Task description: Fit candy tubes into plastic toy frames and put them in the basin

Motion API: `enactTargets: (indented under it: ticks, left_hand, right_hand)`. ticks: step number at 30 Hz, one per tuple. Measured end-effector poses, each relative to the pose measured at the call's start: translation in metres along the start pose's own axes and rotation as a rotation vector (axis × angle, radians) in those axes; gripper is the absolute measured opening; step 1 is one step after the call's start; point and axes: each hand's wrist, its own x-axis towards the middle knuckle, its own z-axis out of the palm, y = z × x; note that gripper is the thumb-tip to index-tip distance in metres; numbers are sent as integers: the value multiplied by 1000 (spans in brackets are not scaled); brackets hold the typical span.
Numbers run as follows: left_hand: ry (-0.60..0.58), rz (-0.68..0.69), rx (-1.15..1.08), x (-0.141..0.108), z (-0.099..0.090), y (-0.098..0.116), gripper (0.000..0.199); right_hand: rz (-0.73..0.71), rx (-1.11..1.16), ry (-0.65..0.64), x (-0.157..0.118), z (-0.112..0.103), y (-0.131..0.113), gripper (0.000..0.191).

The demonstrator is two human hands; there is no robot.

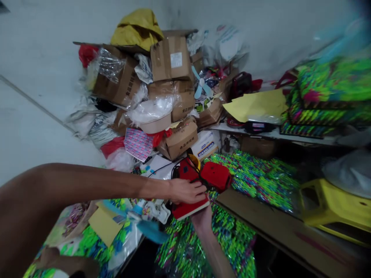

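Note:
A red notebook (185,210) with a pale page edge is held low in front of me, tilted. My left hand (187,192) lies across its top cover with the fingers stretched out. From below, my right hand (203,219) grips the near right edge; most of its fingers are hidden under the notebook. Just beyond the hands are a red zipped case (216,175) and another red item with black cords (185,170). Under the right forearm lie bagged bundles of bright green, multicoloured strands (185,247).
Cardboard boxes (171,58) are piled against the wall. A long cardboard strip (261,216) and a yellow plastic stool (336,208) stand at right. Blurred blue fan blades (152,231) are near the left forearm. Another person's hand (48,256) shows at lower left.

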Motion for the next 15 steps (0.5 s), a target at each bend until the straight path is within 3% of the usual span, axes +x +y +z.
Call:
enactTargets:
  ticks: [4, 8, 11, 13, 15]
  left_hand:
    - [129, 51, 81, -8, -55, 11, 47]
    - [282, 114, 158, -19, -124, 39, 32]
    - [382, 194, 156, -20, -170, 76, 11]
    - [450, 255, 133, -11, -194, 107, 13]
    - [507, 299, 105, 5, -212, 140, 14]
  right_hand:
    - [-97, 4, -23, -45, 25, -24, 35]
    - [-177, 19, 0, -112, 54, -55, 37]
    - [-72, -60, -54, -170, 69, -95, 53]
    - [-23, -141, -85, -209, 71, -124, 59]
    - [-82, -205, -64, -245, 63, -150, 57]
